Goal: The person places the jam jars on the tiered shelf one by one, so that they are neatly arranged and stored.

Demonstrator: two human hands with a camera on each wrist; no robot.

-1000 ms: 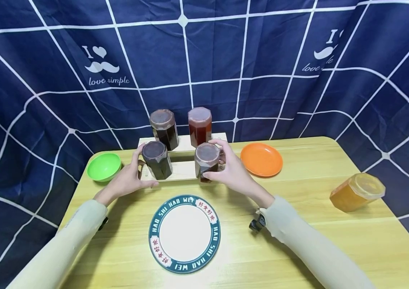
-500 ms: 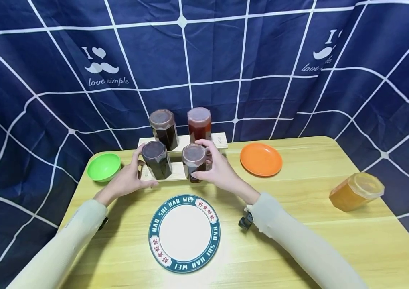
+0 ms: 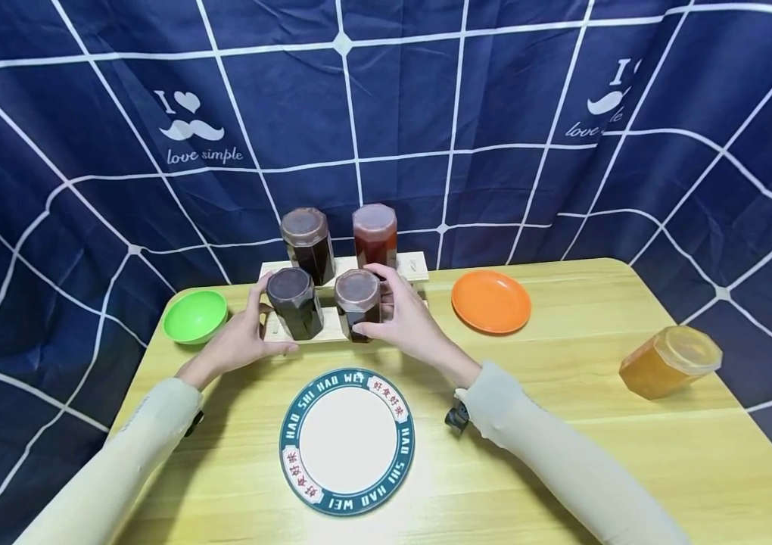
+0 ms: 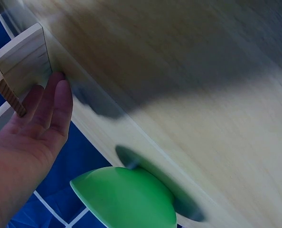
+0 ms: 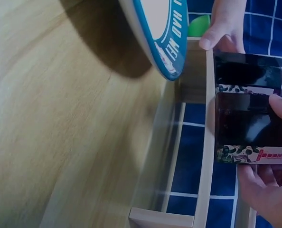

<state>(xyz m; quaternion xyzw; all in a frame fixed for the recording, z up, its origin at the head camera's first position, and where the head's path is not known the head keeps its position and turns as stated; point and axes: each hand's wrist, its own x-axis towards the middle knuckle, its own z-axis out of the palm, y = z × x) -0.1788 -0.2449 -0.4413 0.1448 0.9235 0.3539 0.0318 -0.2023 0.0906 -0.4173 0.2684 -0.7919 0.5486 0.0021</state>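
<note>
In the head view a two-step wooden rack (image 3: 415, 266) holds several octagonal jars. My right hand (image 3: 408, 318) grips a dark jar (image 3: 359, 306) on the lower step, thumb in front and fingers round its right side. In the right wrist view that jar (image 5: 245, 121), with a printed label, lies close beside another dark jar (image 5: 243, 69). My left hand (image 3: 243, 337) holds the rack's left end, next to the left dark jar (image 3: 296, 306). From the left wrist, the fingers (image 4: 60, 102) reach past the plank end of the rack (image 4: 27, 57).
Behind, the upper step bears a dark jar (image 3: 309, 246) and a red jar (image 3: 375, 235). A green bowl (image 3: 195, 316) stands left, an orange plate (image 3: 491, 301) right. A teal-rimmed plate (image 3: 291, 424) lies in front. An amber jar (image 3: 665, 363) stands far right, and a blue curtain (image 3: 400, 98) hangs behind.
My right hand has moved left along the lower step with the dark jar, bringing it closer to the left jar. My left hand has stayed at the rack's end.
</note>
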